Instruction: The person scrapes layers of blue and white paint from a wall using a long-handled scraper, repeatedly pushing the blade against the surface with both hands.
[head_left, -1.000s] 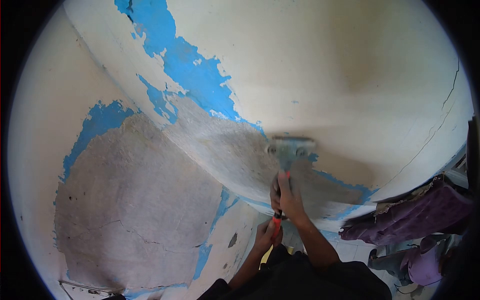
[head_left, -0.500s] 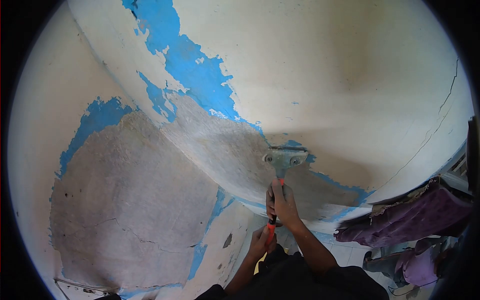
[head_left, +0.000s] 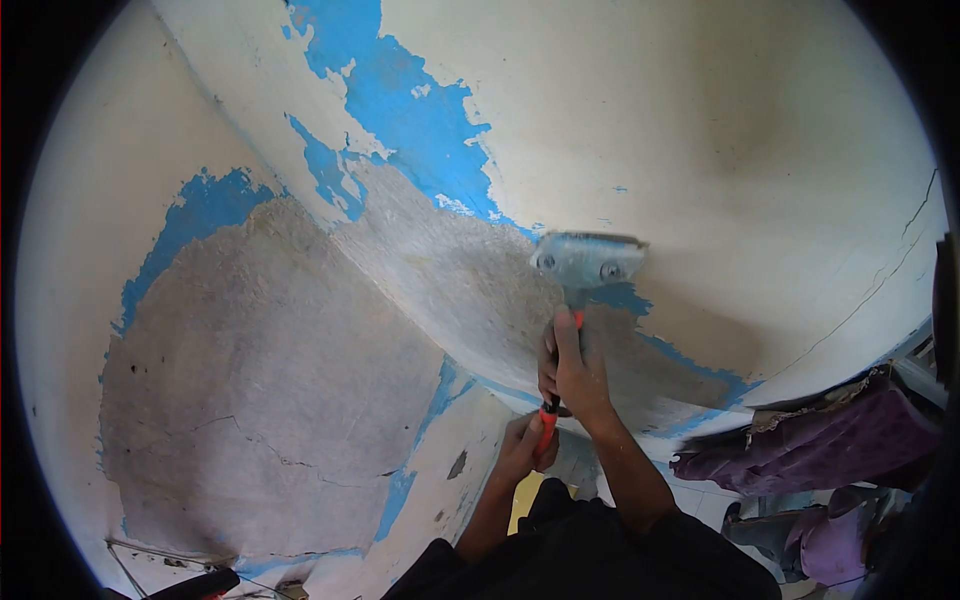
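Wide metal scraper blade [head_left: 588, 258] sits higher than before, centre frame, at cream paint [head_left: 700, 150] edge. Right hand [head_left: 572, 372] grip closed high on orange handle [head_left: 546, 420] for pressure; left hand [head_left: 525, 452] clasps its end.

Curved wall surface: cream paint [head_left: 720, 130] over most of the upper right, a ragged blue layer [head_left: 410, 110] exposed along its edge, bare grey plaster [head_left: 260, 380] in a large patch lower left. Fine cracks [head_left: 250, 440] run through the plaster; a hairline crack [head_left: 880, 290] crosses the cream paint at far right. Purple cloth [head_left: 810, 440] lies bunched at lower right; light is soft and even.
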